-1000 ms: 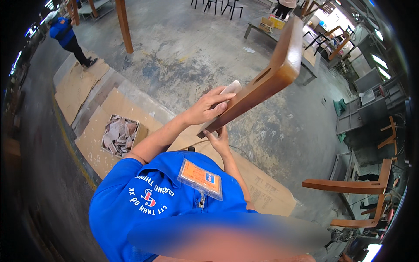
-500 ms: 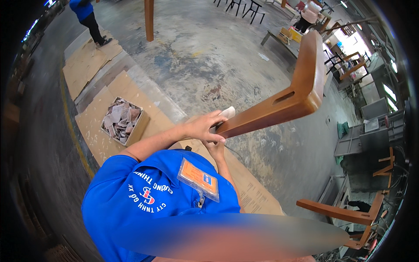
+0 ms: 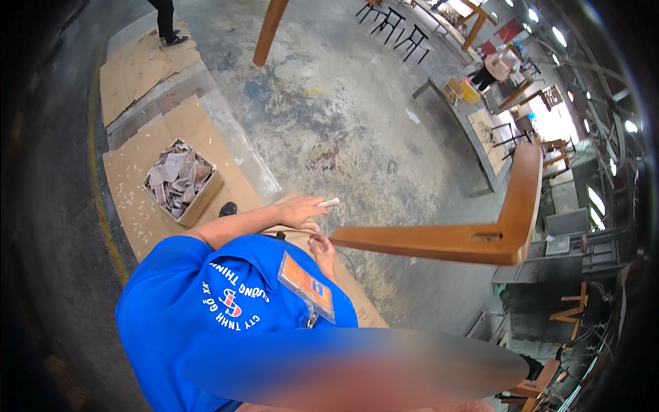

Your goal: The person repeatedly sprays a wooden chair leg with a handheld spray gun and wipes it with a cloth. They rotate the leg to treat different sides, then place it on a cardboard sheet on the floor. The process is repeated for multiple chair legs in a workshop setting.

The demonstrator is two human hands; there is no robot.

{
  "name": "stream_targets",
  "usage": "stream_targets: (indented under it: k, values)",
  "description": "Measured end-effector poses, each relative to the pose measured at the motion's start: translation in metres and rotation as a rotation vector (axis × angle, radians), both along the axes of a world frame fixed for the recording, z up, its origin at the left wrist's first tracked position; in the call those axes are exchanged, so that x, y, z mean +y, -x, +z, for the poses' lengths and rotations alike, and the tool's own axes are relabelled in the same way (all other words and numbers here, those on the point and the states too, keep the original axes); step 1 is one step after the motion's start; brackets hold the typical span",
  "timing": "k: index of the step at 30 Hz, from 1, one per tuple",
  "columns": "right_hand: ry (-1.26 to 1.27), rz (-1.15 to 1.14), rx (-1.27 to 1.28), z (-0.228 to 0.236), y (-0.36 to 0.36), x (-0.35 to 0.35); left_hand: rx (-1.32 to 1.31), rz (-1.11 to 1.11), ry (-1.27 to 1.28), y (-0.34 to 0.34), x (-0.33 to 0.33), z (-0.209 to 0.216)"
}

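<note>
A wide concrete floor [image 3: 357, 110], stained and scuffed, fills most of the view from above. Flattened cardboard sheets [image 3: 147, 65] lie along its left side, next to a darker strip of floor with a yellow line.

A person in a blue shirt [image 3: 206, 316] with an orange badge [image 3: 307, 285] clipped to the chest takes up the lower centre.

They hold a large L-shaped wooden frame piece [image 3: 453, 240], reddish brown and smooth, raised clear of the floor. Its long arm runs nearly level from the hands toward the right. At the corner, where a slot is cut into it, the short arm turns upward toward the upper right.

The right hand [image 3: 324, 253] is closed around the near end of the long arm from below, fingers wrapped on the wood. The left hand [image 3: 302, 211] sits just above that same end, fingers loosely curled around a small pale pad [image 3: 329, 202]. Whether the pad touches the wood cannot be told.

A cardboard box [image 3: 180, 180] of crumpled used sheets stands on cardboard to the left. A black shoe [image 3: 228, 209] shows beside it.

Further off, dark chairs [image 3: 395, 31], a low table [image 3: 473, 130] and more wooden frames [image 3: 570, 312] stand at the top and right. The legs of another person [image 3: 167, 20] stand at the top left.
</note>
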State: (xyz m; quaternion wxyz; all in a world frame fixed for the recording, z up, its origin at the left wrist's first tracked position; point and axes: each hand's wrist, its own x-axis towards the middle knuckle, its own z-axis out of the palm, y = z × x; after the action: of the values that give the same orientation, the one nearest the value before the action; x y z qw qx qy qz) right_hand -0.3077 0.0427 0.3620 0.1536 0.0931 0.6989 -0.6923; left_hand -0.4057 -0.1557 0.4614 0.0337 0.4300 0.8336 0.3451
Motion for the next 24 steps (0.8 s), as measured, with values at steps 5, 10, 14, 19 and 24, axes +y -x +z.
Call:
stream_targets:
  k: [5,10,14,19,24]
  values:
    - [0.018,0.043,-0.108,-0.001,0.041,-0.058,-0.227,0.308,-0.058,0.038,-0.091,0.009]
    - [0.353,0.201,-0.091,0.072,0.112,-0.139,-0.408,0.384,-0.479,0.071,-0.179,0.036]
    - [0.638,0.405,-0.058,0.125,0.164,-0.224,-0.637,0.152,-0.620,0.071,-0.221,0.044]
    - [0.652,0.456,-0.166,0.138,0.204,-0.315,-0.863,0.190,-0.697,0.070,-0.267,0.034]
    - [0.497,0.206,-0.399,0.135,0.218,-0.352,-0.942,0.268,-0.792,0.089,-0.318,0.027]
